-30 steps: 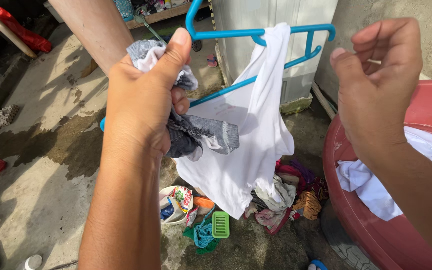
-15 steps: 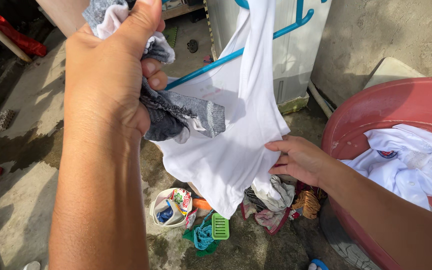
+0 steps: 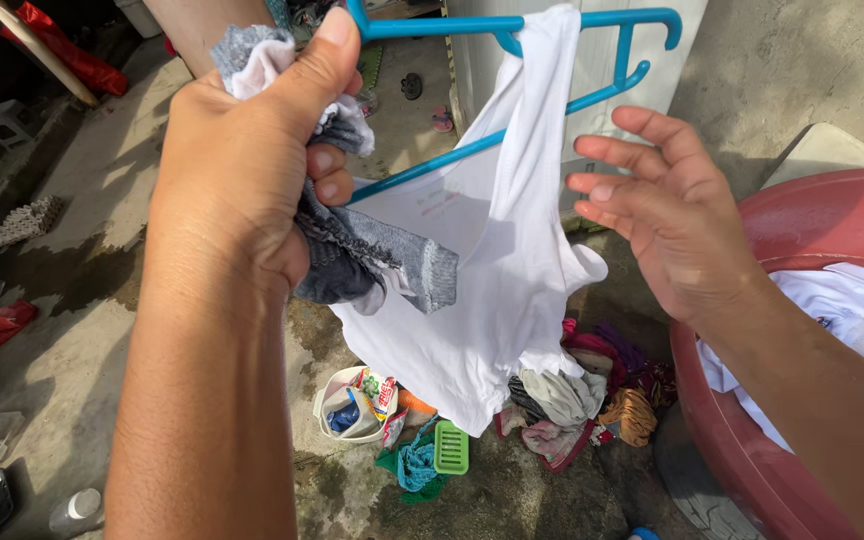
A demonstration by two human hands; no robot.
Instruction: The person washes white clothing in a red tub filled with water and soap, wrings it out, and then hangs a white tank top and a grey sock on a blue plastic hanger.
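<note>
Left hand clutching one grey sock, one blue hanger, right hand spread empty beside one white shirt

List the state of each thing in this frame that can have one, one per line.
Left hand: clenched on a grey and white sock.
Grey and white sock: bunched, dangling from the fist.
Right hand: open, fingers spread, holding nothing.
Blue plastic hanger: raised, carrying a garment.
White cotton garment: draped over the hanger, hanging crumpled.
Red plastic basin: holding white laundry.
</note>
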